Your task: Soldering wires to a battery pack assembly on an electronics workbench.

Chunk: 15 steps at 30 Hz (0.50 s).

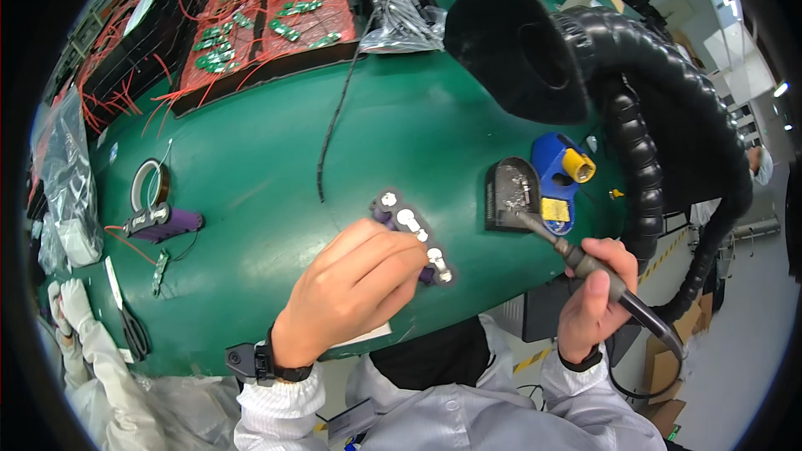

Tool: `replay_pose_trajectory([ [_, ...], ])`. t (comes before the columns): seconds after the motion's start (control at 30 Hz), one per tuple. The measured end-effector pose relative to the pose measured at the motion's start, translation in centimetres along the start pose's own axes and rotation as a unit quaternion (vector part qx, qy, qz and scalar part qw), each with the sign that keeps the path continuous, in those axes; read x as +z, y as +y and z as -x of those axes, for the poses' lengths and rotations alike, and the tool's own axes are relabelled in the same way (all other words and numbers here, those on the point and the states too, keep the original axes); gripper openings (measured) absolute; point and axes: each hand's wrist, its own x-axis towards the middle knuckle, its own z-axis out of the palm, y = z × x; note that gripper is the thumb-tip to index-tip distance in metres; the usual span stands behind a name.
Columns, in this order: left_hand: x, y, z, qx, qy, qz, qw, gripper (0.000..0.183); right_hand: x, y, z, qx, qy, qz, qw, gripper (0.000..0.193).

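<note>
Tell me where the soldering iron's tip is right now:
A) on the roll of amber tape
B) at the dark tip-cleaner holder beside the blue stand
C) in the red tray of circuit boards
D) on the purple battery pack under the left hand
B: the right hand holds the soldering iron with its tip at the dark tip-cleaner holder, apart from the purple battery pack that the left hand steadies.

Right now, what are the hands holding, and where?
Right hand grips the soldering iron by its handle. Left hand presses on the purple battery pack.
</note>
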Motion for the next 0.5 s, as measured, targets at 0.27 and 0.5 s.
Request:
replay_pose_trajectory([
  [0.27,0.4,0.0,-0.3,0.003,0.0,-0.003,1.0,0.028,-0.8,3.9,1.6,0.037,-0.064,0.124,0.99,0.025],
  [0.5,0.1,0.1,-0.3,-0.001,0.004,-0.002,1.0,0.027,-2.3,4.7,1.8,0.097,0.074,0.056,0.991,0.025],
])
